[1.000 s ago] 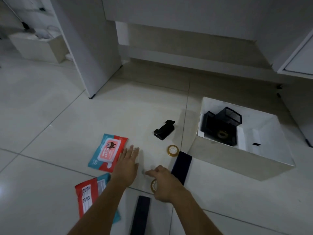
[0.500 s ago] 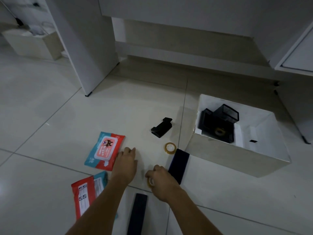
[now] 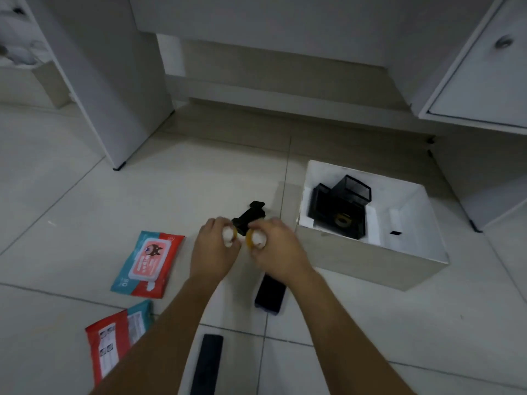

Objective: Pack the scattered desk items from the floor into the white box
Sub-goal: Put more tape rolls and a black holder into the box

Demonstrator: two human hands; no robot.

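Observation:
My left hand (image 3: 212, 252) is closed around a yellow tape roll (image 3: 231, 237), and my right hand (image 3: 278, 252) grips a second yellow tape roll (image 3: 251, 239). Both rolls are held close together above the floor, just left of the white box (image 3: 368, 262). Inside the box stands a black mesh organizer (image 3: 336, 202) with another tape roll (image 3: 343, 220) in it. A black clip stand (image 3: 251, 213) lies on the tiles right behind my hands.
A red and teal wipes pack (image 3: 148, 262) lies left of my hands, a second pack (image 3: 117, 334) nearer me. Two flat black cases lie on the floor, one (image 3: 271, 293) under my right wrist and one (image 3: 208, 363) between my forearms. White cabinets (image 3: 484, 81) stand behind.
Both hands have lifted off the floor and come together, each now with a tape roll. The two rolls that lay on the tiles are gone from there.

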